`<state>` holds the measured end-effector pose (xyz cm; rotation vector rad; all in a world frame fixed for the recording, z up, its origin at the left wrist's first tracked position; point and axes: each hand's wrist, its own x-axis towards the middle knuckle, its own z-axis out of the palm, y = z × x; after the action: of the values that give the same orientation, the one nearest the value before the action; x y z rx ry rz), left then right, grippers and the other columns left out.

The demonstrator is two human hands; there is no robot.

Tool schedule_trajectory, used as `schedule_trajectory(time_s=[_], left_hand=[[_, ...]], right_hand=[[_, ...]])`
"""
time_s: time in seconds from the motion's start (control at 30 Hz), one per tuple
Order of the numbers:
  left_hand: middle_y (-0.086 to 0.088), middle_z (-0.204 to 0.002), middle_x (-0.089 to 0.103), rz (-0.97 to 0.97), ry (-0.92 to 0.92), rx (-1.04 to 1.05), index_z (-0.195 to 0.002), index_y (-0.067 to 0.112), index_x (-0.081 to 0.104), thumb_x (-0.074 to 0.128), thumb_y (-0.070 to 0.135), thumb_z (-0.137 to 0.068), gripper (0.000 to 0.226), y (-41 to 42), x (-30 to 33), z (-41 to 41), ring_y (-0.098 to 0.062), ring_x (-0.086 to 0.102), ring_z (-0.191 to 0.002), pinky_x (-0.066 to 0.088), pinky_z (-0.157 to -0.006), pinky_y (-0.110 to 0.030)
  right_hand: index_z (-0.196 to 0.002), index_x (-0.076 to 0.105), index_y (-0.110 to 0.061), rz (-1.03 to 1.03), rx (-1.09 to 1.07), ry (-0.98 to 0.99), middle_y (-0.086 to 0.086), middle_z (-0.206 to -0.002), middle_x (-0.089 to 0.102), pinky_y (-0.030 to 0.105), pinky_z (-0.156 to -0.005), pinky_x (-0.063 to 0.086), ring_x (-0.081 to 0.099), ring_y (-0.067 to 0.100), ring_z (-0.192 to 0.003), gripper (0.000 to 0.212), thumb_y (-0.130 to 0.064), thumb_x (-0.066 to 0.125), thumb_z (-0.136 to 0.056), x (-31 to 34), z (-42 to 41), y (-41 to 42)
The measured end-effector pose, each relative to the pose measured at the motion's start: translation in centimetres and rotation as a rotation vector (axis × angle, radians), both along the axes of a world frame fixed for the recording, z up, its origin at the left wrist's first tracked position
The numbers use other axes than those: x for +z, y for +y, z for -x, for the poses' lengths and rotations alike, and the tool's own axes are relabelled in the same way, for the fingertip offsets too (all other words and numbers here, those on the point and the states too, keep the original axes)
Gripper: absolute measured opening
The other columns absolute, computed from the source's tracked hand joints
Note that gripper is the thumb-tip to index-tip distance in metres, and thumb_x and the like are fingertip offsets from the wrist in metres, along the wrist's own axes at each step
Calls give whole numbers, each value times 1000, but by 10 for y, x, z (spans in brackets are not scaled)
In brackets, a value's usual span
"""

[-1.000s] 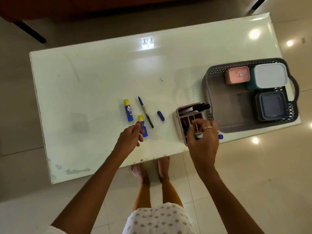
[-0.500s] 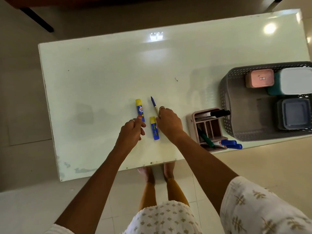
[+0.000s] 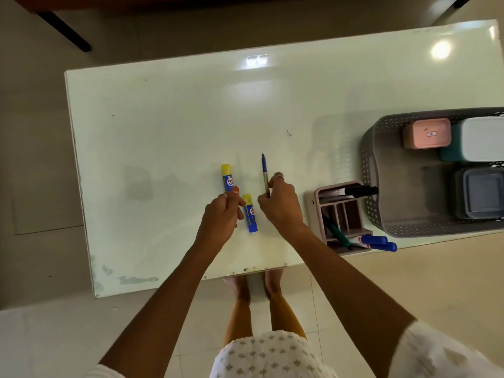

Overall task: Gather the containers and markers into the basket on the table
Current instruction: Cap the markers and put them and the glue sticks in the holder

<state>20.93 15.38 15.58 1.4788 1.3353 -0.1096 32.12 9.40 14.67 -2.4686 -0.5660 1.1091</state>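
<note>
Blue pen (image 3: 264,173) is lying on the counter (image 3: 169,126) near the front middle, capped end pointing away; right hand (image 3: 281,204) is pinching its lower barrel between thumb and fingertips. Thin, stiff, light plastic, probably smooth and prone to rolling, so a pinch at mid-barrel looks best, where it balances. Right grip is narrow, closing on the pen.

Left hand (image 3: 222,216) is curling at the bottom end of the far glue stick (image 3: 227,178), thumb tip touching it; can't tell whether it's actually held yet, so left grip state is unclear. Near glue stick (image 3: 250,214) is lying between the two hands, untouched. Both sticks are short, rigid, light cylinders; they'd likely roll, so take them around the body, not the yellow cap.

To the right, pink organizer (image 3: 339,214) is sitting just beside the basket (image 3: 373,165), holding a black marker (image 3: 354,191), a green marker (image 3: 336,233) and blue markers (image 3: 377,242) that are sticking out over the counter edge. Judging it light but loosely loaded; lift it level by its walls or the markers will slide out.

Basket is already holding a pink container (image 3: 426,133), a white-lidded teal container (image 3: 480,139) and a grey container (image 3: 480,193), at the counter's right end.
</note>
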Motion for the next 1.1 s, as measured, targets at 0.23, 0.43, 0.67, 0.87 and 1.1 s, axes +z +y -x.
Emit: schedule_trajectory(time_s=[0.23,0.43,0.67,0.87,1.1], left_hand=[[-14,-97,69,-49,111,-127,-102,7,58,48,37,-95,32,-16,-12,-47,-28,67,-90,55,-85,-39],[-14,-110,65,-43,240,-140,-111,5,53,53,40,-92,40,-40,-32,-84,-28,65,-100,51,-83,-32],[-18,-120,59,-242,289,-207,-123,2,44,60,25,-90,43,-51,-45,-96,-29,60,-110,51,-86,-31],[-14,-108,64,-194,193,-218,-115,3,53,63,18,-88,32,-46,-41,-81,-22,60,-96,47,-84,-26],[-6,-87,66,139,-144,7,-108,10,61,64,17,-88,21,-38,-3,-63,-15,63,-78,54,-77,-24]], right_hand=[[-111,48,-11,29,-182,129,-2,-68,56,23,-59,55,62,13,-61,26,-9,60,-87,36,17,-80],[-110,47,-13,74,-254,207,-7,-69,52,19,-64,53,55,6,-61,24,-11,59,-88,48,35,-117],[-103,44,-17,36,-303,239,-7,-67,51,10,-54,41,52,5,-57,19,-14,58,-90,55,38,-131],[-99,44,-20,2,-324,243,-6,-68,54,13,-57,47,54,6,-59,17,-14,57,-90,58,36,-132],[-105,46,-23,-84,-314,187,-3,-71,54,13,-56,42,52,8,-62,18,-18,56,-91,79,33,-132]])
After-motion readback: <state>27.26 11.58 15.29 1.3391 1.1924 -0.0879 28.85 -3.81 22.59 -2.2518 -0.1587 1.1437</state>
